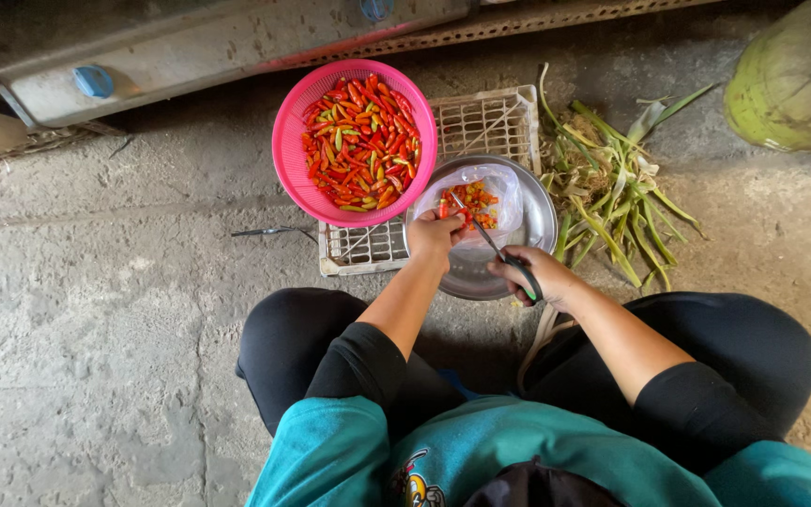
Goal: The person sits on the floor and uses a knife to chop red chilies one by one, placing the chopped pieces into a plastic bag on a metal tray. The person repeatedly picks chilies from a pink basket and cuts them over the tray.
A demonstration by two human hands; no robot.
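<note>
My right hand (539, 274) grips scissors (499, 252), fingers through the handles; my left hand (436, 233) pinches a red chili (463, 218) over the steel bowl (537, 225), where a plastic bag (495, 183) holds cut pieces. Beyond, a pink basket (285, 141) brims with chilies on a white crate (481, 122). Green husks (612, 197) lie right.

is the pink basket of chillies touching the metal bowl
Cannot tell. In the head view the pink basket rim meets or overlaps the metal bowl edge by the plastic bag, but from above, contact and mere overlap look alike.
</note>
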